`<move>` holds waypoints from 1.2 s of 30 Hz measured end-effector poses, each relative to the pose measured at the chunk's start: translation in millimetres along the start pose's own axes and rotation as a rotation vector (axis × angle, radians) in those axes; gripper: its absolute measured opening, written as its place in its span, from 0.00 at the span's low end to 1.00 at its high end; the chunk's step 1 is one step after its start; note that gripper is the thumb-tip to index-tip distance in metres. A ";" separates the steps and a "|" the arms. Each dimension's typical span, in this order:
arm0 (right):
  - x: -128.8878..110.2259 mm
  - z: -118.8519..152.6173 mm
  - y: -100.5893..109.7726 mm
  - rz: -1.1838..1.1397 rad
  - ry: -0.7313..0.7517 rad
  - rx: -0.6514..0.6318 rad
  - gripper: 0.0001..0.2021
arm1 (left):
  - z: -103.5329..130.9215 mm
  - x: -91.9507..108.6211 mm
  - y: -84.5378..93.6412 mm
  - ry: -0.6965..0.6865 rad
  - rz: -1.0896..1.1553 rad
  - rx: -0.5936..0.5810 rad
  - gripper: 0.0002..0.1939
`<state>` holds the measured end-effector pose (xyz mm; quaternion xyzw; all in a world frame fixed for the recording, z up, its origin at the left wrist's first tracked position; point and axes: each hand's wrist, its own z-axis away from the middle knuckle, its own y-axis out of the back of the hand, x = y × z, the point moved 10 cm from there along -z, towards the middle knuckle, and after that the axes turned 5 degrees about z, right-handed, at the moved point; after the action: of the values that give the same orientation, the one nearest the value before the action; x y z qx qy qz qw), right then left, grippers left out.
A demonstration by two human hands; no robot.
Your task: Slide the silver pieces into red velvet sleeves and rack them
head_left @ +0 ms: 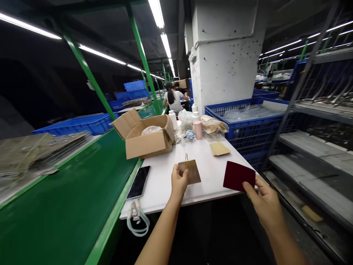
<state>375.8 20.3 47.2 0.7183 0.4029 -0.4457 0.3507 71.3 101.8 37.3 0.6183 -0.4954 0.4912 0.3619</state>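
Note:
My left hand point(179, 180) pinches a flat, brownish metallic square plate point(193, 171) above the front of the white table point(165, 202). A thin shiny piece sticks up behind the plate's top edge. To the right, my right hand point(263, 197) grips a dark red flat piece point(237, 176) by its lower right corner, near the table's right edge. The two pieces are apart. Behind them on the table lies a small stack of yellowish sheets point(220, 148). A phone point(139, 182) rests at the table's left edge.
An open cardboard box point(146, 145) stands at the table's back left, beside bottles and a pink container point(198, 130). A green conveyor belt point(60, 187) runs along the left. Blue crates point(242, 129) and a metal rack point(311, 147) stand right. A person point(175, 98) sits farther back.

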 end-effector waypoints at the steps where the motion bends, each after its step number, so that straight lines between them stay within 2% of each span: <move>1: 3.9 2.6 -3.4 -0.036 -0.038 -0.045 0.16 | -2.6 -6.7 -5.7 0.007 -0.007 -0.013 0.12; 3: 12.7 8.8 -16.3 -0.130 -0.132 -0.160 0.17 | -5.9 -15.2 -12.0 0.020 -0.021 -0.048 0.13; 5: 19.4 16.0 -33.8 -0.225 -0.225 -0.259 0.19 | -3.5 -15.8 -5.9 0.023 -0.061 -0.025 0.18; 8: 20.1 26.0 -64.8 -0.348 -0.316 -0.364 0.21 | 15.2 5.5 14.2 -0.051 -0.208 0.066 0.22; 11: 12.3 34.8 -93.6 -0.423 -0.346 -0.428 0.21 | 44.0 34.0 11.7 -0.141 -0.335 -0.042 0.12; 14: 4.4 41.8 -112.8 -0.437 -0.354 -0.470 0.23 | 64.9 47.6 7.8 -0.142 -0.383 -0.108 0.10; 17: -0.3 46.2 -122.6 -0.436 -0.353 -0.507 0.24 | 69.8 41.0 8.7 -0.041 -0.342 -0.104 0.12; 21: -1.5 53.1 -133.8 -0.398 -0.307 -0.607 0.20 | 69.0 21.7 2.3 0.092 -0.242 -0.178 0.10; 22: -0.2 52.1 -132.8 -0.359 -0.271 -0.585 0.19 | 68.9 19.4 1.7 0.099 -0.231 -0.189 0.11; 24: 2.4 44.4 -122.5 -0.234 -0.165 -0.442 0.20 | 68.1 18.9 4.0 0.079 -0.236 -0.175 0.12; 27: -2.1 31.2 -103.8 -0.047 0.010 -0.200 0.28 | 66.0 20.3 9.3 0.048 -0.244 -0.138 0.12; 29: -6.1 22.2 -105.4 -0.002 0.073 -0.178 0.24 | 62.6 19.0 9.9 0.055 -0.223 -0.139 0.12; 31: -8.4 10.9 -113.3 -0.003 0.101 -0.199 0.11 | 56.3 16.5 9.8 0.068 -0.206 -0.144 0.13; 32: -8.4 4.8 -117.5 -0.010 0.105 -0.201 0.08 | 51.9 14.8 10.5 0.073 -0.202 -0.139 0.13; 36: -0.2 -14.7 -138.5 -0.047 0.080 -0.191 0.09 | 29.8 5.6 18.3 0.071 -0.217 -0.080 0.15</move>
<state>257.5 92.4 32.6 0.6893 0.4738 -0.3844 0.3907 61.1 67.9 34.5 0.6356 -0.4317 0.4507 0.4545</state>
